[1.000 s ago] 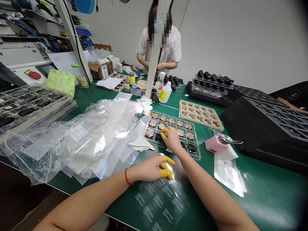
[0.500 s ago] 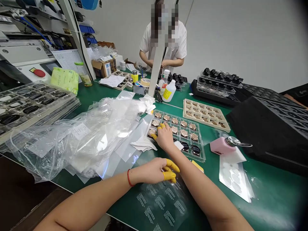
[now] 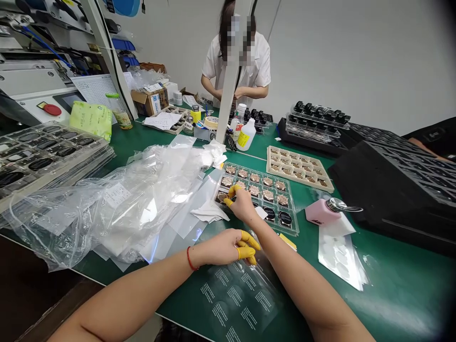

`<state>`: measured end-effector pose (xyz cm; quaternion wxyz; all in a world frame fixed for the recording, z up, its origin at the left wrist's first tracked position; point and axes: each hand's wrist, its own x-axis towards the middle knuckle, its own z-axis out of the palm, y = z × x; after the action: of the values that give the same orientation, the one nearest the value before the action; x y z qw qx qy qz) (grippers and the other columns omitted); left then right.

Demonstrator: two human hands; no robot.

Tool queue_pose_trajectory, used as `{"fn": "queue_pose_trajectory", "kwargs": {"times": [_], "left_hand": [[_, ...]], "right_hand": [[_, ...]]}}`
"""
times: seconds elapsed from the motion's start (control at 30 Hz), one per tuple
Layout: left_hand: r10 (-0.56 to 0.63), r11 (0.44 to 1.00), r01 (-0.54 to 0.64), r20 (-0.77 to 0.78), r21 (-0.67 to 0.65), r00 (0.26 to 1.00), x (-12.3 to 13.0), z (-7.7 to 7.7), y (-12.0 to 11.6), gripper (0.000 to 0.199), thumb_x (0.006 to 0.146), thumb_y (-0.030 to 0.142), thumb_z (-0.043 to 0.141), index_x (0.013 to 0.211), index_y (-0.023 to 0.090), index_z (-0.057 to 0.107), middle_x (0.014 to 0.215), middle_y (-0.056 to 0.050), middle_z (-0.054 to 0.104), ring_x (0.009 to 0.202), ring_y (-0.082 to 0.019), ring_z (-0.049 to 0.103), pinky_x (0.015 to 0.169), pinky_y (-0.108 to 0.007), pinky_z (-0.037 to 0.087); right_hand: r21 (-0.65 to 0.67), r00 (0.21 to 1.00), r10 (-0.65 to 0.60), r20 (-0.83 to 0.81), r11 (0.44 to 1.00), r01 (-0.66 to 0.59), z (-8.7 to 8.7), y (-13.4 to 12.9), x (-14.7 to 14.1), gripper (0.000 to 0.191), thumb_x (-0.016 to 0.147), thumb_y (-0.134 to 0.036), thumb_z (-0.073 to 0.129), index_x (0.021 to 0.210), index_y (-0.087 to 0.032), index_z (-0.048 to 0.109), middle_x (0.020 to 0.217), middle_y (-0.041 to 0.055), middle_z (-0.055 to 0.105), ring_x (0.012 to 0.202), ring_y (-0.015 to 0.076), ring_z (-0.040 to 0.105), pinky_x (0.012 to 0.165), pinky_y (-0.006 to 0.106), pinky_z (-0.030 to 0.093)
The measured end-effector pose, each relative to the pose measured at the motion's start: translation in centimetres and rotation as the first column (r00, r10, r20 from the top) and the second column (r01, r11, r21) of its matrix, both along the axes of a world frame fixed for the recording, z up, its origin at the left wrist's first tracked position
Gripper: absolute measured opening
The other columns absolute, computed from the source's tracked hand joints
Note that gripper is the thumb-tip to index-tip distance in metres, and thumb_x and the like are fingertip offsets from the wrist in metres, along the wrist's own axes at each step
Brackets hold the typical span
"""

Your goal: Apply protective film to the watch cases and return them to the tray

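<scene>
My right hand [image 3: 242, 203], with yellow finger covers, reaches over the left part of a clear tray [image 3: 292, 204] of round watch-like pieces. Its thumb and forefinger are bent close to a piece [image 3: 221, 196] in the front-left compartment; whether they grip it cannot be made out. A small white item [image 3: 261, 212] lies beside the wrist, over the tray. Nearer to me, my left hand [image 3: 228, 247], also with yellow finger covers, hovers at the top of a clear sheet [image 3: 235, 295] with printed circles. Its fingers are bent, and what they hold, if anything, is hidden.
Plastic bags [image 3: 142, 204] cover the left of the table. A beige tray [image 3: 299, 169], a pink bottle [image 3: 322, 212] and white sheets [image 3: 342, 256] are on the right. Black trays [image 3: 399, 199] stand beyond. Across the table stands a person [image 3: 261, 61] behind a post [image 3: 230, 80].
The view has shifted slightly, so most things sit a little further left. My right hand's fingers have drawn back and bent over the left compartments. My left hand is nearly still.
</scene>
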<state>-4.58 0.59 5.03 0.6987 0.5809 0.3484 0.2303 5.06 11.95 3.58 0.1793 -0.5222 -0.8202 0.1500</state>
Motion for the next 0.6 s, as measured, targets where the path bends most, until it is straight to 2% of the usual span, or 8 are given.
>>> {"fn": "queue_pose_trajectory", "kwargs": {"times": [0.1,0.13,0.2,0.27,0.37,0.47,0.53,0.6], "left_hand": [[0.082,0.996,-0.08,0.036,-0.042,0.996,0.0,-0.1,0.2,0.031,0.084,0.039,0.051,0.105,0.016,0.054,0.079,-0.006,0.069,0.079,-0.02,0.065,0.077,-0.034,0.047],[0.128,0.991,-0.124,0.069,-0.059,0.989,0.0,-0.1,0.3,0.036,0.084,0.04,0.051,0.11,0.016,0.05,0.078,-0.005,0.069,0.078,-0.019,0.064,0.078,-0.034,0.047],[0.199,0.979,-0.189,0.152,-0.079,0.968,0.1,-0.2,0.4,0.045,0.083,0.04,0.053,0.119,0.016,0.041,0.078,-0.004,0.066,0.075,-0.017,0.063,0.079,-0.035,0.047],[0.218,0.976,-0.208,0.195,-0.07,0.956,0.2,-0.2,0.4,0.049,0.079,0.036,0.06,0.12,0.018,0.039,0.087,-0.005,0.063,0.077,-0.016,0.062,0.078,-0.034,0.048],[0.24,0.97,-0.244,0.131,0.016,0.962,0.7,-0.2,0.2,0.046,0.075,0.029,0.065,0.116,0.02,0.044,0.101,-0.006,0.057,0.084,-0.017,0.059,0.075,-0.033,0.048],[0.262,0.956,-0.27,0.082,0.111,0.962,1.2,-0.5,-0.1,0.047,0.075,0.025,0.064,0.117,0.023,0.043,0.107,-0.006,0.055,0.091,-0.018,0.057,0.077,-0.032,0.048],[0.234,0.959,-0.242,0.07,0.145,0.97,1.4,-0.8,-0.3,0.058,0.075,0.022,0.064,0.125,0.025,0.036,0.107,-0.006,0.055,0.091,-0.019,0.057,0.078,-0.033,0.048],[0.202,0.961,-0.204,0.031,0.188,0.979,1.6,-1.0,-0.4,0.07,0.076,0.022,0.063,0.134,0.027,0.025,0.105,-0.006,0.057,0.089,-0.019,0.058,0.079,-0.034,0.048]], "right_hand": [[-0.012,0.981,-0.001,-0.193,1.0,-0.002,2.0,-1.8,2.8,0.024,0.077,-0.018,0.051,0.101,-0.018,0.053,0.082,0.0028,0.06,0.071,0.0148,0.054,0.067,0.028,0.042],[-0.017,0.964,0.012,-0.265,1.0,-0.017,2.7,-2.6,3.8,0.022,0.078,-0.019,0.051,0.1,-0.019,0.054,0.079,0.0023,0.059,0.067,0.0144,0.053,0.064,0.027,0.043],[0.011,0.935,0.12,-0.333,0.992,-0.123,3.7,-4.7,5.9,0.012,0.081,-0.021,0.05,0.09,-0.021,0.058,0.08,0.0029,0.058,0.069,0.0149,0.053,0.066,0.029,0.044],[0.012,0.904,0.227,-0.362,0.971,-0.239,4.3,-6.9,7.5,0.013,0.082,-0.018,0.049,0.085,-0.023,0.059,0.087,0.0042,0.058,0.079,0.0165,0.055,0.073,0.031,0.046],[-0.011,0.876,0.276,-0.396,0.952,-0.306,4.1,-9.2,8.9,0.019,0.082,-0.012,0.045,0.083,-0.025,0.059,0.093,0.0047,0.058,0.089,0.0178,0.055,0.08,0.035,0.046],[-0.107,0.856,0.199,-0.476,0.954,-0.281,3.2,-10.0,9.6,0.015,0.081,-0.013,0.046,0.085,-0.024,0.056,0.091,0.0037,0.058,0.087,0.0169,0.056,0.08,0.035,0.047],[-0.213,0.828,0.075,-0.556,0.95,-0.229,2.5,-9.9,9.7,0.011,0.079,-0.018,0.051,0.089,-0.023,0.054,0.088,0.0027,0.058,0.083,0.0161,0.057,0.077,0.033,0.048],[-0.292,0.803,-0.029,-0.595,0.939,-0.182,1.9,-9.9,9.6,0.016,0.078,-0.021,0.054,0.094,-0.022,0.053,0.086,0.002,0.056,0.077,0.015,0.057,0.072,0.031,0.05]]}}
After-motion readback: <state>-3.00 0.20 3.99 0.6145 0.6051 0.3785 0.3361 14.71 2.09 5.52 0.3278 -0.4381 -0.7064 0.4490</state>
